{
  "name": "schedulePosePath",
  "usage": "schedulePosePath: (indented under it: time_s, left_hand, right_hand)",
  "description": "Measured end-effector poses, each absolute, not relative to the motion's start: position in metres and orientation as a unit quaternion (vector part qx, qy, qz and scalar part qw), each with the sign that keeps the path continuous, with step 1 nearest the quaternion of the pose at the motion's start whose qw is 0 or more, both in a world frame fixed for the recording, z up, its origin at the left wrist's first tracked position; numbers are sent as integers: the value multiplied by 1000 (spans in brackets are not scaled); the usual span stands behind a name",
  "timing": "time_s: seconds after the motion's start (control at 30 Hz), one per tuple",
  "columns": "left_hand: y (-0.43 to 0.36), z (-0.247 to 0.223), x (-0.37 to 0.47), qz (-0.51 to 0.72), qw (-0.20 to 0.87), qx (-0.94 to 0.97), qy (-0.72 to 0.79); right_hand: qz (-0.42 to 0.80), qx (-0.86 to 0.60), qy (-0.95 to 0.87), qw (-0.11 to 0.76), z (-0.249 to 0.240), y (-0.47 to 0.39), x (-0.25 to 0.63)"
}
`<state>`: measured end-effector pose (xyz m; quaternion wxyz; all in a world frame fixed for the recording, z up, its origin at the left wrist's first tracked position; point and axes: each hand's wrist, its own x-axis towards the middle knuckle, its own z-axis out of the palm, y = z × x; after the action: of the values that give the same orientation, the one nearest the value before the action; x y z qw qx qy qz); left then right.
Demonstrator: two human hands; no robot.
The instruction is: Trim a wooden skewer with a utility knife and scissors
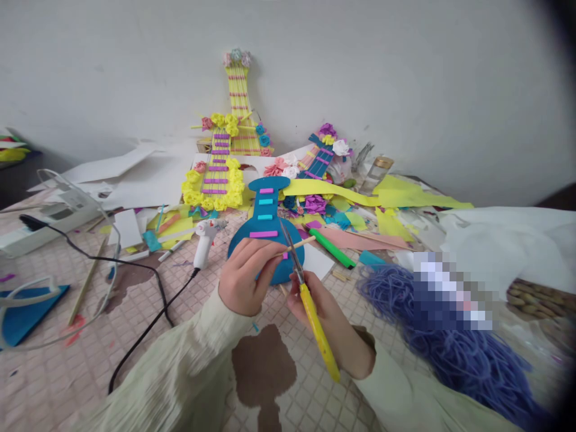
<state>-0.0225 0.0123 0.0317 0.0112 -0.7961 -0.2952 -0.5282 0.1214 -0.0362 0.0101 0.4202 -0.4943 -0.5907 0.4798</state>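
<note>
A thin wooden stick (308,240) is pinched in my left hand (249,271), its pale end poking out to the right. My right hand (317,306) grips yellow-handled scissors (315,321), whose blades point up and meet the stick; whether they cut into it I cannot tell. Just behind both hands lies a blue guitar-shaped board (269,211) with pink and light-blue strips across its neck and body. My left fingers cover part of its lower body. A white glue gun (204,243) stands on the table left of the board.
Decorated guitar shapes (239,90) lean on the wall. Paper scraps and a green marker (332,248) lie behind my hands. Blue-purple yarn (450,336) is heaped at right. Black cable (130,354) and a white power strip (54,225) occupy the left. A glass jar (378,171) lies farther back.
</note>
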Motion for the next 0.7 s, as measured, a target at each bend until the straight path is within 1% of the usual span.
schedulePosePath:
  time_s: [0.23, 0.37, 0.47, 0.57, 0.7]
  left_hand:
    - [14, 34, -24, -521, 10, -804, -286]
    - [14, 35, -24, -509, 12, -813, -284]
    - [13, 35, -24, -507, 10, -814, -285]
    - [12, 36, -25, -509, 3, -812, -285]
    - [13, 38, -26, -504, 11, -815, -285]
  right_hand:
    - [468, -493, -584, 443, 7, -34, 123]
    - [483, -468, -595, 440, -7, -30, 127]
    - [482, -475, -588, 443, -19, -27, 127]
    - [480, -494, -584, 430, -23, -26, 127]
    - [487, -493, -595, 407, -16, -28, 130]
